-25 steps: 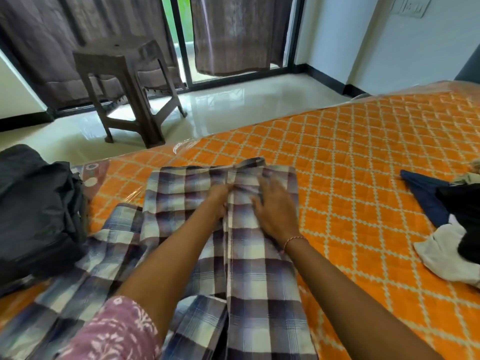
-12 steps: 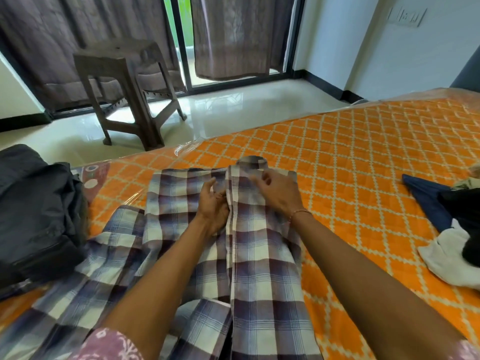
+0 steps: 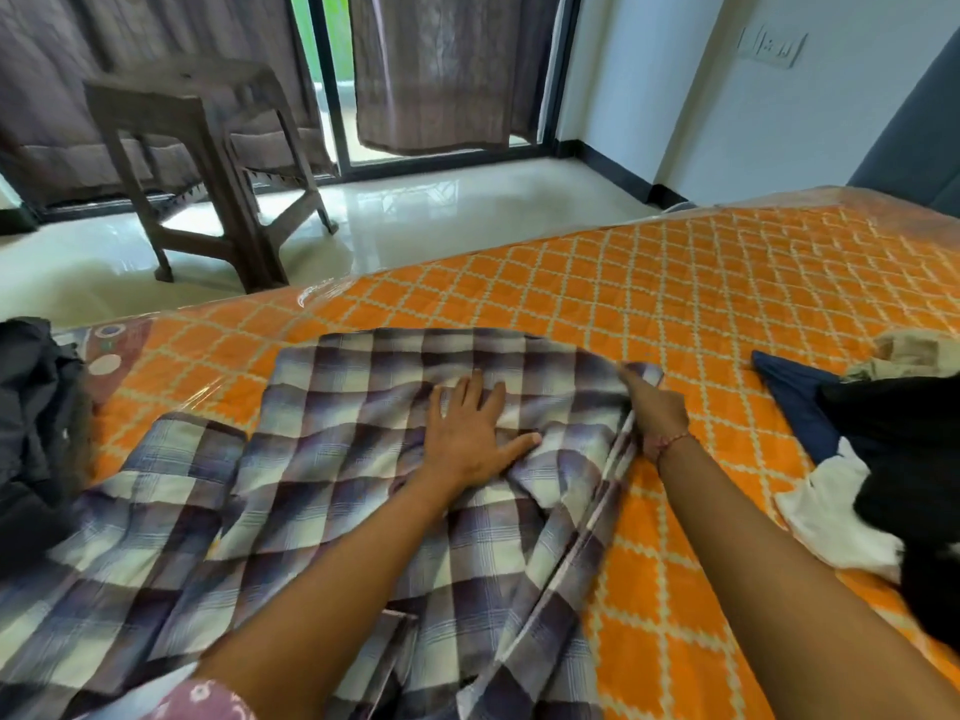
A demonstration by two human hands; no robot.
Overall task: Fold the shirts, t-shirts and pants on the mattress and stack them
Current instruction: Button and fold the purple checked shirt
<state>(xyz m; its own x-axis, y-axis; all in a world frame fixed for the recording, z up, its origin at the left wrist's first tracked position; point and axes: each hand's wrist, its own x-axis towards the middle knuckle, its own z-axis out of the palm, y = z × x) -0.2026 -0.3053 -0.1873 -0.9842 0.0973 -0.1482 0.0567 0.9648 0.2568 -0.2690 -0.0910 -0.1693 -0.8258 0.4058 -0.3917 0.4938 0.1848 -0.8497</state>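
Lying under both hands (image 3: 470,439): plaid shirt (image 3: 332,459)

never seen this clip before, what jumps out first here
A purple-and-white checked shirt lies spread across the bright orange diamond-quilted mattress at centre. The left hand presses flat on it while the right hand holds its right edge. A heap of dark and white clothes waits at right; a brown plastic stool stands on the floor behind.
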